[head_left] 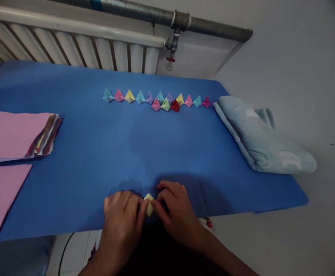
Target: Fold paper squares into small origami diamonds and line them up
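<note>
A small folded yellow paper piece (149,204) lies at the near edge of the blue table cover (104,153). My left hand (123,214) pinches it from the left with curled fingers. My right hand (174,209) pinches it from the right, fingers bent over it. Most of the paper is hidden between my fingertips.
A row of several small folded paper shapes (156,99) in many colours sits at the far side. A stack of coloured square sheets (18,134) lies at left, with a pink sheet (0,195) nearer. A folded light-blue cloth (259,138) rests at right. A radiator (69,46) stands behind.
</note>
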